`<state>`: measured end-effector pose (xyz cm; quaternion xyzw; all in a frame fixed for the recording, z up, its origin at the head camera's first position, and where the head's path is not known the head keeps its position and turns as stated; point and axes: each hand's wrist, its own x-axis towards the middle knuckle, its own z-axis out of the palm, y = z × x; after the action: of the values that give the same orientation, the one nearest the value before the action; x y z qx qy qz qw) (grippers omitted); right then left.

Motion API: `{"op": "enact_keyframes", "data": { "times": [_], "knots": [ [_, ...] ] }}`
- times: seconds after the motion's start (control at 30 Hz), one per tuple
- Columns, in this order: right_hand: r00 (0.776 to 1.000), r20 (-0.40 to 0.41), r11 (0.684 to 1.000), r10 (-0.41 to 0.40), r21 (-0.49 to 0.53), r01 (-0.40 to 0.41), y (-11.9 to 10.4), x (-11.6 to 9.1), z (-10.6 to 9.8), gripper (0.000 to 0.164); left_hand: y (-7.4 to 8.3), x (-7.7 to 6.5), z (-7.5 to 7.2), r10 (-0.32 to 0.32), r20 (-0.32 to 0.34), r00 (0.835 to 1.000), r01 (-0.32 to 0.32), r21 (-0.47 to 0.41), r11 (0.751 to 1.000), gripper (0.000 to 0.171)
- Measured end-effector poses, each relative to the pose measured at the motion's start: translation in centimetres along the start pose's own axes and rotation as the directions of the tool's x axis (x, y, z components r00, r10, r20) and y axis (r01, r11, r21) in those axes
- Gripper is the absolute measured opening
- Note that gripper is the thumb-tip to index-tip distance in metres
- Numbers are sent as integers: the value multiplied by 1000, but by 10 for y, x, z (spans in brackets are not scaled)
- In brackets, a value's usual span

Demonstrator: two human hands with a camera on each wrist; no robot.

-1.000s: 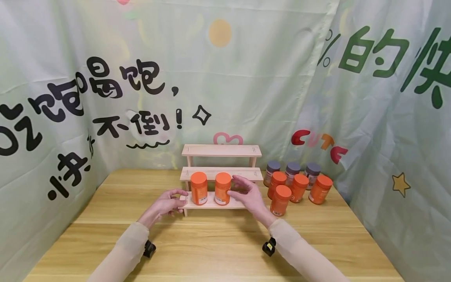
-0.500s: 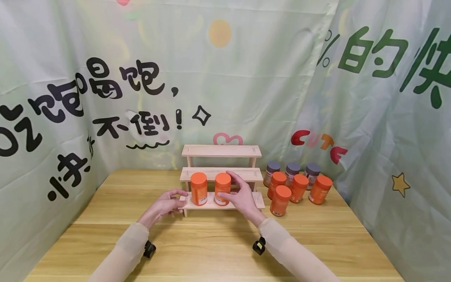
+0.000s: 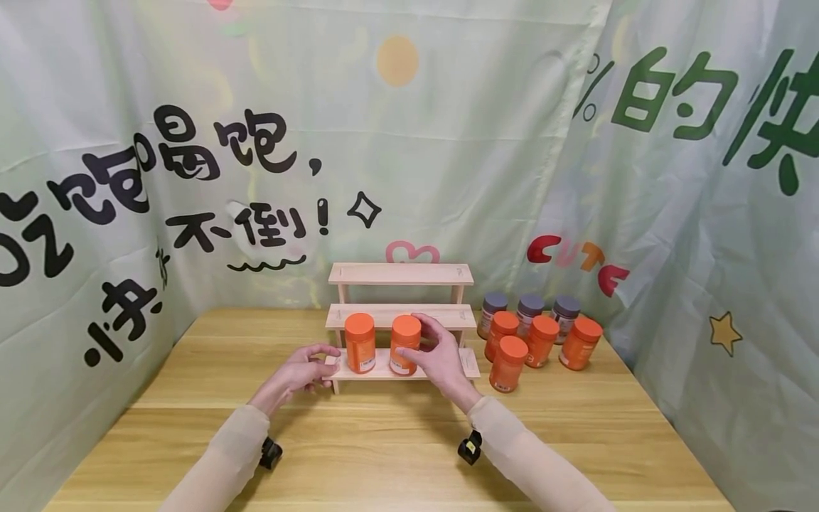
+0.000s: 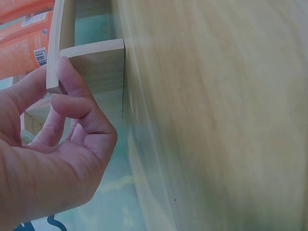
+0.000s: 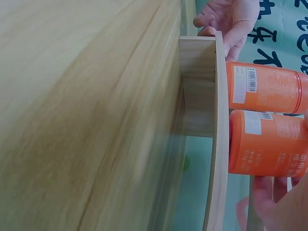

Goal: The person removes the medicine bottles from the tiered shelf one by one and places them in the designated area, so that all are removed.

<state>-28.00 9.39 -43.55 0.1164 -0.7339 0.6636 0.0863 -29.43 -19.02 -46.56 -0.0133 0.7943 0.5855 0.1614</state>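
Note:
A three-tier wooden stand (image 3: 402, 273) is at the back of the table in the head view. Two orange jars with orange lids stand upright on its lowest tier, a left jar (image 3: 360, 345) and a right jar (image 3: 404, 346). My right hand (image 3: 443, 361) grips the right jar, thumb across its front and fingers at its far side. My left hand (image 3: 297, 373) pinches the left end of the lowest tier. In the left wrist view its fingertips (image 4: 70, 72) lie under the board's end. The right wrist view shows both jars' bases right at the board.
Right of the stand are several more orange jars (image 3: 510, 364) on the table (image 3: 384, 448), with three purple-lidded jars (image 3: 530, 313) behind them. A printed curtain (image 3: 448, 178) hangs behind and along both sides.
My right hand has moved left and taken hold of the right jar. That jar has shifted slightly right, widening the gap between the two. My left hand keeps its place.

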Motion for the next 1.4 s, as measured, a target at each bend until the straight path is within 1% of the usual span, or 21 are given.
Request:
{"op": "enact_keyframes", "data": {
  "times": [0.13, 0.27, 0.33, 0.5, 0.57, 0.63, 0.87, 0.93, 1.07, 1.17, 1.27, 1.4],
  "knots": [
    [1000, 20, 1000, 5, -16, -4, -17, -6, -2, 68, -1, -1, 0, -5, -3, 1000, 5, 0, 1000, 35],
    [999, 38, 999, 6, -54, -4, -36, -13, -6, 67, -1, -1, 0, -1, -4, 1000, 1, -3, 1000, 35],
    [999, 38, 998, 19, -65, -16, -39, -15, -9, 67, -1, -2, 0, 4, -4, 1000, -4, -1, 1000, 35],
    [999, 12, 996, 49, -76, -48, -27, -10, -19, 66, 0, -1, 0, 4, -7, 1000, -4, -2, 1000, 35],
    [999, 0, 996, 44, -74, -43, -21, -7, -24, 66, 0, 0, 0, 3, -7, 1000, -3, -3, 1000, 36],
    [999, -12, 998, 30, -59, -31, -21, -6, -30, 65, 0, 0, -1, 1, -9, 1000, -1, -1, 1000, 36],
    [998, -27, 998, 55, -17, -56, -31, -8, -52, 67, 2, -1, -3, 8, 3, 1000, -8, 1, 1000, 38],
    [998, -25, 998, 50, -24, -50, -33, -9, -59, 67, 3, -2, -3, 16, 13, 1000, -16, 2, 1000, 39],
    [999, -38, 999, 26, -26, -27, -34, -10, -74, 67, 5, -3, -3, 17, 25, 1000, -17, 1, 1000, 40],
    [998, -61, 1000, 5, -25, -7, -36, -11, -84, 67, 5, -2, -3, 5, 20, 1000, -5, -12, 1000, 38],
    [996, -83, 1000, -13, -23, 11, -39, -13, -94, 66, 4, -1, -2, 2, 20, 1000, -2, -7, 1000, 37],
    [993, -116, 998, -37, -53, 31, -43, -15, -109, 65, 3, -1, -1, -3, 20, 1000, 3, -3, 1000, 37]
  ]
}}
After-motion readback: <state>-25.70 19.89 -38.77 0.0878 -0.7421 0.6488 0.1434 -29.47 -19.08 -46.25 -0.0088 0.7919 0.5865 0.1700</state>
